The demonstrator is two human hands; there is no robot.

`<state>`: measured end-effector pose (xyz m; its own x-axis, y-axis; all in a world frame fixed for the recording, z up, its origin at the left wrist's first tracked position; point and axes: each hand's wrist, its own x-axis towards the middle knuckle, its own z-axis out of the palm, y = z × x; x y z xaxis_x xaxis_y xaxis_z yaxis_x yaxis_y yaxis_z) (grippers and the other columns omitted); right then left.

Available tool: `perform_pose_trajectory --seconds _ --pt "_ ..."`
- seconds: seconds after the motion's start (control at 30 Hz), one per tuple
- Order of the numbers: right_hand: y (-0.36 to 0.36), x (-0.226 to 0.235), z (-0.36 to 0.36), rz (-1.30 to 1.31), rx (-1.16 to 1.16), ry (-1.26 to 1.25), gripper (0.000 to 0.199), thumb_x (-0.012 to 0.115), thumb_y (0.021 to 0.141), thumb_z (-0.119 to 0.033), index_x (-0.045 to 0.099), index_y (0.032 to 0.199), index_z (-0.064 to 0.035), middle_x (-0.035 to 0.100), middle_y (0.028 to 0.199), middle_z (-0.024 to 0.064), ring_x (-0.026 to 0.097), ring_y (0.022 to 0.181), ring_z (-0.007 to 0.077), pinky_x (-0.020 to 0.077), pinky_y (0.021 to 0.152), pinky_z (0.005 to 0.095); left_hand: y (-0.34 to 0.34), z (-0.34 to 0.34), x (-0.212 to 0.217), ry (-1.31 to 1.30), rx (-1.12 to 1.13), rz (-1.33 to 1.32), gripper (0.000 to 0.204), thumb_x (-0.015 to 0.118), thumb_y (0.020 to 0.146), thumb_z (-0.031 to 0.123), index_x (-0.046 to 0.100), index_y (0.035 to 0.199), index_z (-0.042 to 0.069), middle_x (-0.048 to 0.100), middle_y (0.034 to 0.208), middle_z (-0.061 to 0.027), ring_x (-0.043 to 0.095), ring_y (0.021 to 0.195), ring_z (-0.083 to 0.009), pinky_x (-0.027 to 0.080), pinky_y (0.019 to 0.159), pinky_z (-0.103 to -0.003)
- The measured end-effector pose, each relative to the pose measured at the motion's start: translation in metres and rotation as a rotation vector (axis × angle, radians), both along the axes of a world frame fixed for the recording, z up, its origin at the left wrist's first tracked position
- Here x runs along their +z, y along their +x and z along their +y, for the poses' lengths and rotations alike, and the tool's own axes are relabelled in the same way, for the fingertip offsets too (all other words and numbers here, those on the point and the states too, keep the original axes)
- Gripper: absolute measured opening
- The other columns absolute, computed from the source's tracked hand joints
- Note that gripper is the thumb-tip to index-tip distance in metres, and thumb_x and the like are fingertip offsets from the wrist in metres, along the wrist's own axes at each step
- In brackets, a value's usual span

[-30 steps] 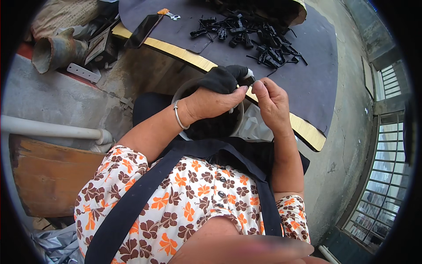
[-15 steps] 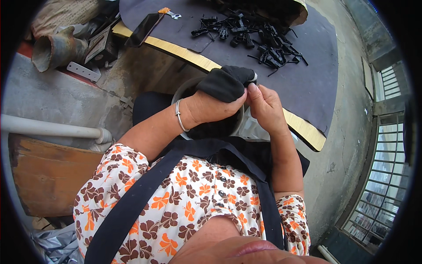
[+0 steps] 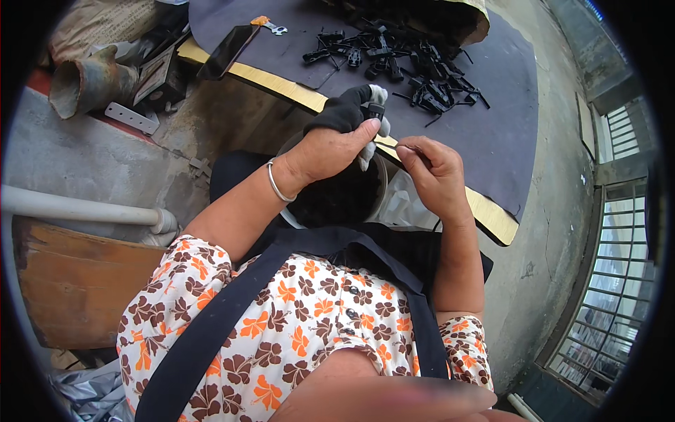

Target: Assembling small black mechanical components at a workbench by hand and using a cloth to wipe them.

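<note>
My left hand (image 3: 330, 144), in a black glove with pale fingertips and a bare thumb, closes around a small black plastic part (image 3: 377, 110). My right hand (image 3: 434, 169) is bare and pinches at the end of a thin dark stem (image 3: 388, 145) that reaches across from the left hand. Whether stem and part are joined is hidden by the fingers. Below both hands stands a pale round bucket (image 3: 383, 184) with dark contents. Beyond them, a heap of similar black plastic parts with thin stems (image 3: 429, 77) lies on the table.
The dark-topped table (image 3: 485, 151) has a pale yellow edge. Near its left edge lie a black phone-like slab (image 3: 228, 53) and a small orange-and-silver wrench-shaped tool (image 3: 271, 25). An open sack (image 3: 474, 21) lies at the back. A rusty pipe piece (image 3: 91, 81) sits at left.
My hands have moved apart, the left leftward and turned so its pale fingertips and the black part show. The right hand has shifted slightly right, with the thin stem now visible between them.
</note>
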<state>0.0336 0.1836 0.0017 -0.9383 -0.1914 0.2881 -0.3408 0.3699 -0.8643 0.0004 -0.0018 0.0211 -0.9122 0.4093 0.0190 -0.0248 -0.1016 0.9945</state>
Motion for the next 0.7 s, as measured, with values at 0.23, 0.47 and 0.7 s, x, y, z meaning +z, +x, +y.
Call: perform_pose_trajectory --seconds 0.23,0.47,0.7 --pt "0.001 -0.013 -0.007 0.146 -0.087 -0.231 0.009 0.065 0.083 -0.004 0.056 0.081 -0.0022 0.051 0.069 -0.0030 0.044 0.061 0.0042 0.0371 0.055 0.0181 0.012 0.007 -0.001 -0.112 -0.233 0.106 0.023 0.050 0.085 0.010 0.053 0.106 0.000 0.056 0.088 -0.0053 0.050 0.079 -0.0110 0.044 0.073 -0.027" --pt "0.000 -0.007 -0.001 -0.103 -0.019 -0.236 0.014 0.060 0.088 -0.013 0.052 0.081 -0.0032 0.046 0.069 -0.0056 0.039 0.061 0.0032 0.0354 0.056 0.0184 0.009 0.007 -0.010 -0.257 -0.149 0.409 0.023 0.049 0.085 0.008 0.050 0.107 0.000 0.057 0.087 -0.0074 0.053 0.078 -0.0133 0.045 0.072 -0.027" --pt "0.001 -0.006 -0.004 -0.083 0.084 -0.032 0.030 0.048 0.095 -0.022 0.053 0.078 0.0017 0.047 0.063 -0.0018 0.042 0.062 0.0073 0.0393 0.058 0.0230 0.007 0.010 -0.014 -0.274 -0.047 0.730 0.009 0.051 0.084 0.003 0.056 0.089 -0.002 0.058 0.098 -0.0150 0.058 0.083 -0.0213 0.046 0.075 -0.029"
